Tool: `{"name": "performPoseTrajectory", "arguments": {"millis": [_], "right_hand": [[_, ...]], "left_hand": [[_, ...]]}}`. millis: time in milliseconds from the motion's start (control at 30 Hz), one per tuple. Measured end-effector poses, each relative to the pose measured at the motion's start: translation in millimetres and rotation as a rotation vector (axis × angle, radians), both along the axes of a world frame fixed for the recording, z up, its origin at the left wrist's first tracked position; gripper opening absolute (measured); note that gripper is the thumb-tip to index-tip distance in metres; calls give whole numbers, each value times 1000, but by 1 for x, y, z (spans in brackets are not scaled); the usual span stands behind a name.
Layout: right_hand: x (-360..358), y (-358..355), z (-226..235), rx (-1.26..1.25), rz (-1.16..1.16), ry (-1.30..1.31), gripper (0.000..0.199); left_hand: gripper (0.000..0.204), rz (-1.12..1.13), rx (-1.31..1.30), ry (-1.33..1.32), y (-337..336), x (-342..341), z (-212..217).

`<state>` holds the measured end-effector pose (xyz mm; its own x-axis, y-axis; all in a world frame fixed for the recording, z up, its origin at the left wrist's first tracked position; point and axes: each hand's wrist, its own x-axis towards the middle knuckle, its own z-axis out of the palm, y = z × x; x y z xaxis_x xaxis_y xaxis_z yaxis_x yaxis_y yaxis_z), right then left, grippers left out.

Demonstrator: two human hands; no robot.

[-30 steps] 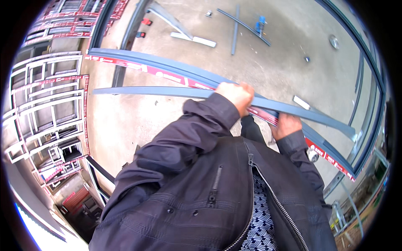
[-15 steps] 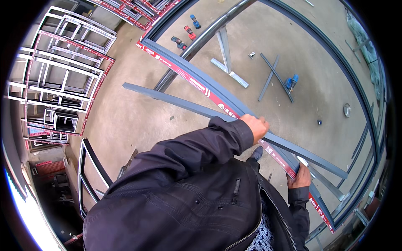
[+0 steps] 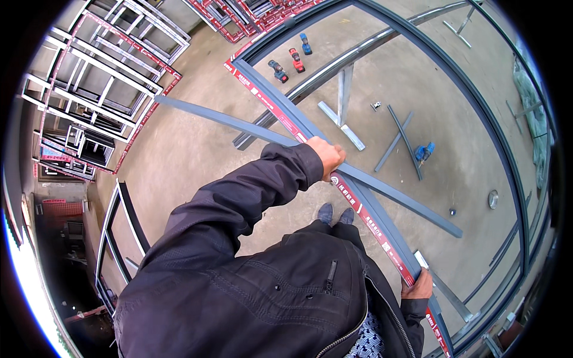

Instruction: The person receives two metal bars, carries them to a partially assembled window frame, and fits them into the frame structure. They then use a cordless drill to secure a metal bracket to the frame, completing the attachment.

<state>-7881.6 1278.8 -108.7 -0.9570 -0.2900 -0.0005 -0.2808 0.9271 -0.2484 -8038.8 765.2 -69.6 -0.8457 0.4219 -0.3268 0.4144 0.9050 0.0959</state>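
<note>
A large dark grey frame [image 3: 370,206] with red printed film along its near edge lies slanting in front of me. My left hand [image 3: 326,156] is closed round a loose grey metal bar [image 3: 406,201], which crosses the frame's near side at an angle. The bar's left end sticks out well past the frame, and its other end hangs over the frame's opening. Lower down on the right, my right hand [image 3: 418,285] grips the near side of the frame; some of its fingers are hidden behind the profile.
Beyond the frame's side stand red and dark power drills [image 3: 296,59]. A blue tool [image 3: 424,151] lies by crossed bars [image 3: 404,143] on the floor. Finished frames [image 3: 101,89] lean at the left. A metal beam [image 3: 322,74] passes under the frame; a metal ring [image 3: 493,199] lies right.
My left hand has moved with the bar along the frame's edge toward its far left corner, away from my right hand. My right hand keeps its grip. The view has shifted somewhat.
</note>
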Motion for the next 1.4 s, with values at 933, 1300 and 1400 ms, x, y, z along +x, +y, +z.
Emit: {"name": "performPoseTrajectory", "arguments": {"millis": [933, 1300, 1400], "right_hand": [[-83, -242, -3, -54, 41, 13, 70], [-82, -242, -4, -2, 0, -19, 70], [-80, -243, -6, 1, -9, -18, 71]], "left_hand": [[53, -70, 201, 28, -8, -4, -24], [47, -68, 154, 6, -120, -46, -6], [47, -69, 144, 62, -164, -55, -6]]}}
